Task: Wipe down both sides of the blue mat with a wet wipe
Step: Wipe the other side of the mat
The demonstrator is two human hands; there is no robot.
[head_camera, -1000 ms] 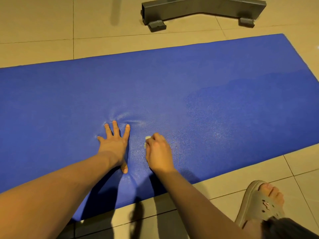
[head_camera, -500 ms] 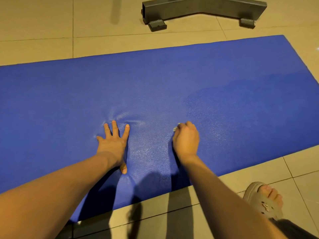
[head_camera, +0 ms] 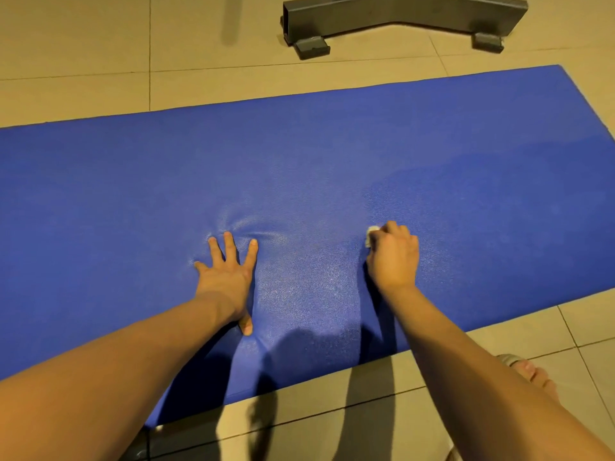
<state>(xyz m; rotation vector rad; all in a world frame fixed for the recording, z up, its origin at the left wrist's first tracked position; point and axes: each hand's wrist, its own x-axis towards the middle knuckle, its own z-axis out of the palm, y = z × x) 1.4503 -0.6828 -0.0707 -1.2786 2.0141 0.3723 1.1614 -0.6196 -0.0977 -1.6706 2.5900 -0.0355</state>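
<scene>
Two hands on our blue mat (head_camera: 332,161) on the floor (head_camera: 100,44): left hand (head_camera: 226,272) pressing, fingers (head_camera: 230,247) spread; right hand (head_camera: 394,257) gripping, seemingly, a wet wipe (head_camera: 370,236). Easing our left risks bunching.

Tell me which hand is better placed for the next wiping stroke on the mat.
Right. The right hand has the wet wipe in its grip, down on the blue mat. The left hand lies flat with fingers spread, pressing the mat and holding nothing.

Beige tile floor (head_camera: 83,44), grey metal base (head_camera: 399,10) up top, foot (head_camera: 535,377) poking in bottom right.
</scene>
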